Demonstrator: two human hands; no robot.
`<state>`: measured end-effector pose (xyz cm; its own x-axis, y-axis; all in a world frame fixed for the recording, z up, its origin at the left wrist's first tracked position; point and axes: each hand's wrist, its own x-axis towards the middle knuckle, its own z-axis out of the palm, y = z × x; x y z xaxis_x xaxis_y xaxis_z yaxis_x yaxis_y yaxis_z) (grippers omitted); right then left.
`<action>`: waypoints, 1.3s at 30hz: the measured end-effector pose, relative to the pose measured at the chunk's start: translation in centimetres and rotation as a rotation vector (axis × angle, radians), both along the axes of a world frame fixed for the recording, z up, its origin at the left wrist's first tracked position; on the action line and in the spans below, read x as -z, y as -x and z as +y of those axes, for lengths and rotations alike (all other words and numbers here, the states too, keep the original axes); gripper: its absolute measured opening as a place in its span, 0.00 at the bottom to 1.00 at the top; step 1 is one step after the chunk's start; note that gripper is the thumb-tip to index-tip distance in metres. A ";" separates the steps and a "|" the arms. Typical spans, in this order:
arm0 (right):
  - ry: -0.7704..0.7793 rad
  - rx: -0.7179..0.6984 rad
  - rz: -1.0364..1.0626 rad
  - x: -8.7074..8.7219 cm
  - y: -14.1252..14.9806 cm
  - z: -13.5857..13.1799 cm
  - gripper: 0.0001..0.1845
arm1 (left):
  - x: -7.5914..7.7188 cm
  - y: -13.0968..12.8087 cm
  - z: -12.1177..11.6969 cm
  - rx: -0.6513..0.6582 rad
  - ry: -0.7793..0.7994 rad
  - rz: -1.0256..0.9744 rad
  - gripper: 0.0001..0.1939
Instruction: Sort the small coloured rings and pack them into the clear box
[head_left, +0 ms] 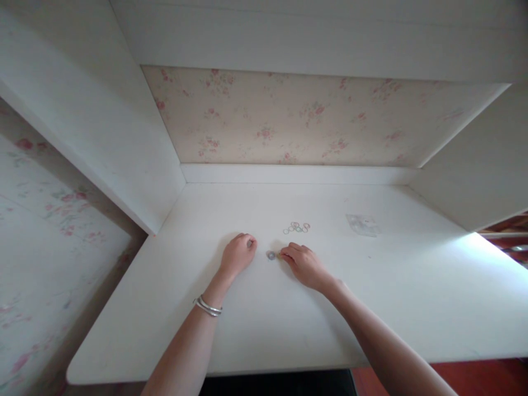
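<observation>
White is spread under everything here, the desktop (264, 324), and over its middle both hands are being worked close together. The left hand (237, 256) is curled into a loose fist, knuckles up, and a small greyish piece (249, 243) is held in the curl beside the thumb; what it is cannot be made out. On the right, the right hand (305, 266) is brought in low, thumb and fingers drawn narrow, and a small yellowish piece (280, 254) is pinched at the tips, mostly hidden by them.

Between the two hands, a small grey disc (270, 255) is seen lying on the surface, just beside the right fingertips. A silver bracelet (208, 308) is worn on the left wrist.

Now outward: on the far side of the right hand, a loose cluster of thin coloured rings (297, 227) is laid out, reddish and greenish, some overlapping. Farther right, a clear plastic bag (363, 225) is left lying flat, its contents too faint to be read.

At the far end, the desk is closed off by a flowered wall (264, 118), and on the left by a white side panel (119, 121). Beyond the near edge, something black (280, 383) is glimpsed, with red flooring (478, 377) to its right.
</observation>
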<state>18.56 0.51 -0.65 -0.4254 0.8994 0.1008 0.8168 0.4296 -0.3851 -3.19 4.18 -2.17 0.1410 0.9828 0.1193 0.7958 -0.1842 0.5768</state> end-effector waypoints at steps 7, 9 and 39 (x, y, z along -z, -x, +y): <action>-0.060 -0.032 -0.055 0.4 -0.1 -0.1 0.14 | 0.0 0.0 0.0 0.013 -0.024 -0.007 0.10; -0.094 -0.037 -0.068 0.5 -0.2 -0.1 0.13 | -0.1 0.0 0.0 0.015 -0.020 -0.002 0.10; -0.114 0.237 0.408 2.0 -2.4 -0.2 0.15 | -0.6 -0.3 0.6 -0.128 0.167 -0.361 0.18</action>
